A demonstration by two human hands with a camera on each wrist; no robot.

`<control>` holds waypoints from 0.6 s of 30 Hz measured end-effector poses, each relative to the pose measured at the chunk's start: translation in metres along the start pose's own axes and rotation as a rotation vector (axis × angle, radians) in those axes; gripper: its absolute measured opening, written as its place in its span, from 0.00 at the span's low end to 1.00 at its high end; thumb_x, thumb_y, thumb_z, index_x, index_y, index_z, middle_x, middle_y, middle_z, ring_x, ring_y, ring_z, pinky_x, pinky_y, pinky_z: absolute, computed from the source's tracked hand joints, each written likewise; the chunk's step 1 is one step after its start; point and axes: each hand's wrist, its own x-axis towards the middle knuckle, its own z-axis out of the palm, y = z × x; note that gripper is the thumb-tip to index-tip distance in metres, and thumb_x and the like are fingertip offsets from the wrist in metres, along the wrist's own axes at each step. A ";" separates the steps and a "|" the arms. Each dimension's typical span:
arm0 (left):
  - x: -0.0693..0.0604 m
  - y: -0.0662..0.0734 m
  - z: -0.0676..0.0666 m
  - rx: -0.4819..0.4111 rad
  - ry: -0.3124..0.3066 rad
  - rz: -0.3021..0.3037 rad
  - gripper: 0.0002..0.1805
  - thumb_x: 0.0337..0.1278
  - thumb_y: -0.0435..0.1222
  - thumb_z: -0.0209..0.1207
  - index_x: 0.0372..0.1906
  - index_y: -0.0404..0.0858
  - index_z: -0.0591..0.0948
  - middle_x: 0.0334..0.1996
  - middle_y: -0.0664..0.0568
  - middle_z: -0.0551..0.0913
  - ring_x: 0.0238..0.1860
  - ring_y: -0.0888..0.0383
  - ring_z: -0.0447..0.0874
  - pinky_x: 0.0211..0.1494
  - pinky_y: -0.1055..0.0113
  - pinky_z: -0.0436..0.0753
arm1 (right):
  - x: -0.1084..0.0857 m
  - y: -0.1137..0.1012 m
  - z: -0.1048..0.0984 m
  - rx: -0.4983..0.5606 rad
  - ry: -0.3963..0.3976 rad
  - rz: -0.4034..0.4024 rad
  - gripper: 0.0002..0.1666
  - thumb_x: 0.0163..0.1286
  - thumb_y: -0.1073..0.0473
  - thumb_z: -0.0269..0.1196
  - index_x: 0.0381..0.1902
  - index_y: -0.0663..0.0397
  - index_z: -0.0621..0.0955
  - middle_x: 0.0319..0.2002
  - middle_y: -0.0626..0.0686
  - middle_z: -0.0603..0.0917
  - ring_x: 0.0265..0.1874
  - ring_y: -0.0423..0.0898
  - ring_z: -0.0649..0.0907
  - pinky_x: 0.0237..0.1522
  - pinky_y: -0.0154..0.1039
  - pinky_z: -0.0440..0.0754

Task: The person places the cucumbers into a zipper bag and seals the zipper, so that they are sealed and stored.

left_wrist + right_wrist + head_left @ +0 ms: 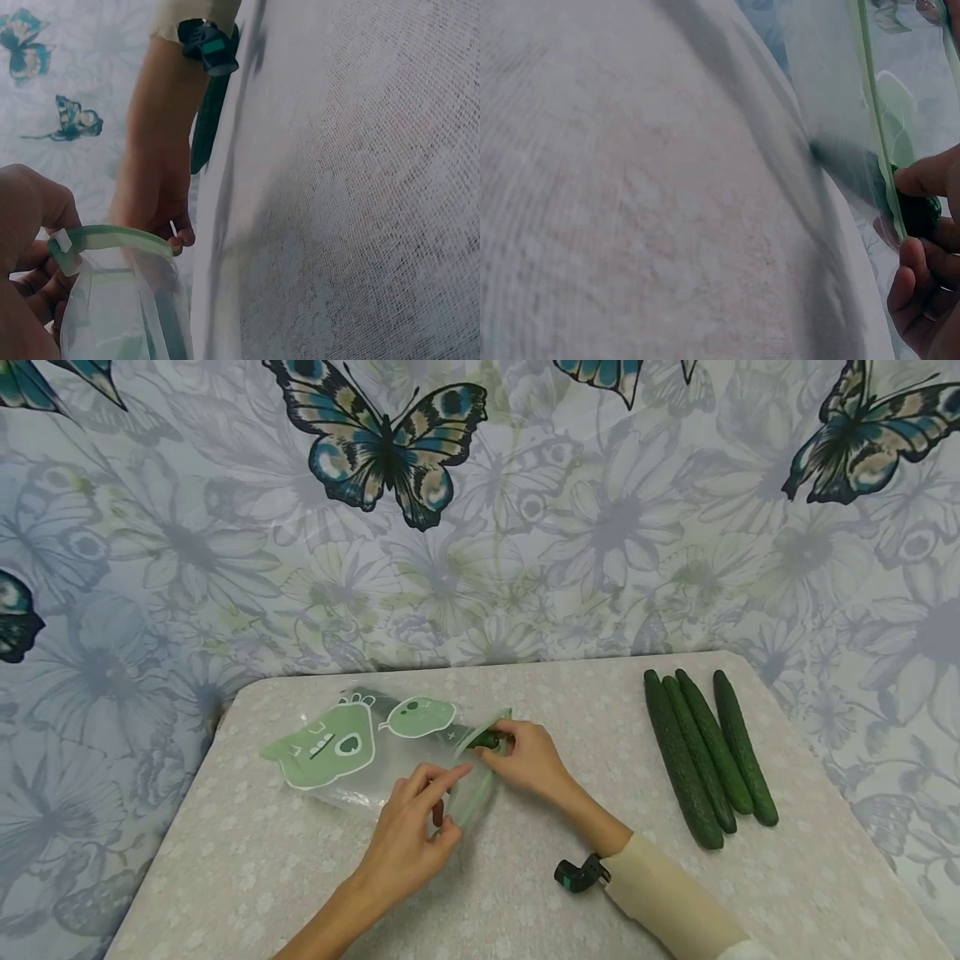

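Note:
A clear zip bag [408, 760] with green cartoon prints and a green zip edge lies on the table, its mouth held open to the right. My left hand [408, 839] pinches the near corner of that mouth, beside a white slider [64, 240] in the left wrist view. At the far side of the mouth, my right hand [531, 760] grips the end of a dark green cucumber [919, 211]. Most of this cucumber lies inside the bag, showing dimly through the plastic in the right wrist view.
Several cucumbers [686, 760] lie side by side on the right of the table [592, 710]. A patterned cloth with butterflies [390, 443] hangs behind the table's back edge. A black device [579, 875] is strapped to the right wrist.

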 end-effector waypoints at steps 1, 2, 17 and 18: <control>0.000 0.000 0.000 -0.001 -0.002 -0.003 0.43 0.42 0.22 0.67 0.71 0.47 0.82 0.48 0.58 0.80 0.33 0.70 0.71 0.46 0.68 0.70 | 0.000 0.001 0.001 0.002 0.004 -0.004 0.09 0.69 0.49 0.73 0.39 0.46 0.90 0.19 0.46 0.76 0.15 0.38 0.70 0.21 0.33 0.67; -0.001 0.000 0.000 0.004 -0.002 -0.006 0.43 0.42 0.22 0.67 0.71 0.48 0.82 0.48 0.58 0.80 0.33 0.70 0.70 0.45 0.69 0.69 | 0.000 0.002 0.002 0.006 0.006 -0.004 0.09 0.70 0.48 0.73 0.37 0.46 0.89 0.18 0.45 0.78 0.15 0.38 0.70 0.21 0.33 0.67; -0.004 0.000 0.001 0.016 -0.005 -0.031 0.41 0.45 0.24 0.67 0.70 0.49 0.83 0.47 0.60 0.80 0.36 0.66 0.69 0.42 0.71 0.70 | 0.003 0.009 0.006 0.086 0.074 0.101 0.17 0.68 0.50 0.77 0.49 0.52 0.88 0.31 0.48 0.93 0.28 0.38 0.88 0.36 0.38 0.87; -0.004 0.000 0.001 0.020 -0.003 -0.033 0.40 0.45 0.24 0.67 0.70 0.49 0.83 0.47 0.60 0.79 0.36 0.65 0.69 0.42 0.71 0.70 | 0.002 0.009 0.005 0.123 0.059 0.118 0.18 0.69 0.51 0.75 0.52 0.51 0.86 0.34 0.48 0.94 0.31 0.39 0.90 0.39 0.38 0.87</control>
